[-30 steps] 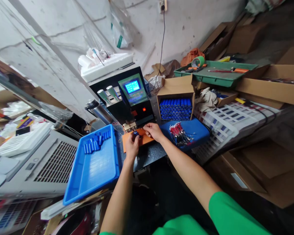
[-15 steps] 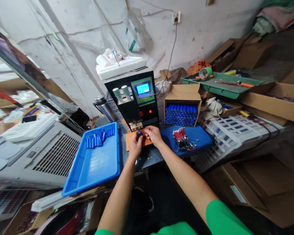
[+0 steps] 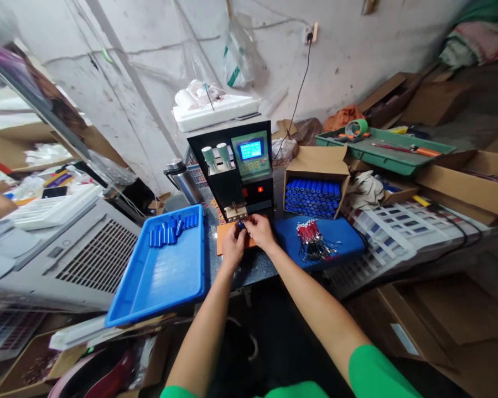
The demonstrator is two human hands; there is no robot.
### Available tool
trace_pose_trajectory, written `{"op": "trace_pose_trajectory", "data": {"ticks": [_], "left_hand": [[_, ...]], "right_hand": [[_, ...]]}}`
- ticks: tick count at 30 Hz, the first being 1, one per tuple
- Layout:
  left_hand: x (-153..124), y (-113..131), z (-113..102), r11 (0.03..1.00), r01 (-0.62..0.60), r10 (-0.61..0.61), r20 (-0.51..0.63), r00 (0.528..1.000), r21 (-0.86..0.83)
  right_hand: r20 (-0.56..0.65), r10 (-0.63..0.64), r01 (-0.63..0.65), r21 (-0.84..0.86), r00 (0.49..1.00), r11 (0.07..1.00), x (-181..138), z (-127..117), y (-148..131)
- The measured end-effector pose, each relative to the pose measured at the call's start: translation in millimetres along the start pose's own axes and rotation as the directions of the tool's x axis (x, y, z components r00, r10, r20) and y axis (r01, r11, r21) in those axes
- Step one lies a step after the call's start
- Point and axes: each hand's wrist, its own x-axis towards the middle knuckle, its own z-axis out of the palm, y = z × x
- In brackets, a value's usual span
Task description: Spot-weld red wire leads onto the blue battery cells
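Note:
Both my hands meet over an orange pad [image 3: 222, 246] in front of a black spot-welding machine [image 3: 236, 174] with a lit blue screen. My left hand [image 3: 233, 247] and my right hand [image 3: 259, 230] are closed together on a small blue battery cell [image 3: 241, 225], held just under the machine's welding tips. A blue tray [image 3: 166, 271] to the left holds several blue cells at its far end. To the right a cardboard box [image 3: 313, 185] is packed with blue cells, and a bundle of red-tipped wires [image 3: 313, 240] lies on a blue mat [image 3: 340, 232].
A steel flask [image 3: 183, 179] stands left of the machine. A green tray [image 3: 384, 143] with tools and tape sits at the back right among cardboard boxes. White plastic grids [image 3: 398, 221] lie on the right. A grey vented unit [image 3: 91, 260] is on the left.
My hands have lifted the blue cell off the orange pad toward the welding tips. My head has shifted, so the bench sits further right in view.

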Motion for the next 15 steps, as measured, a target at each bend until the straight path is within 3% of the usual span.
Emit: {"op": "trace_pose_trajectory", "data": {"ticks": [3,7,15], "left_hand": [[0.1,-1.0,0.2,1.0,0.002,-0.002,-0.008,1.0,0.008],[0.2,-2.8,0.3,1.0,0.006,-0.006,-0.015,1.0,0.013],[-0.9,-2.1,0.5,1.0,0.011,-0.011,-0.01,1.0,-0.018]], "right_hand": [[-0.084,-0.074,0.068,-0.073,0.994,0.995,-2.2,2.3,-2.8],[-0.098,-0.08,0.064,-0.153,0.992,0.986,-3.6,3.3,-6.1],[-0.09,-0.075,0.06,-0.154,0.993,0.986,-2.3,2.7,-4.6]]}}
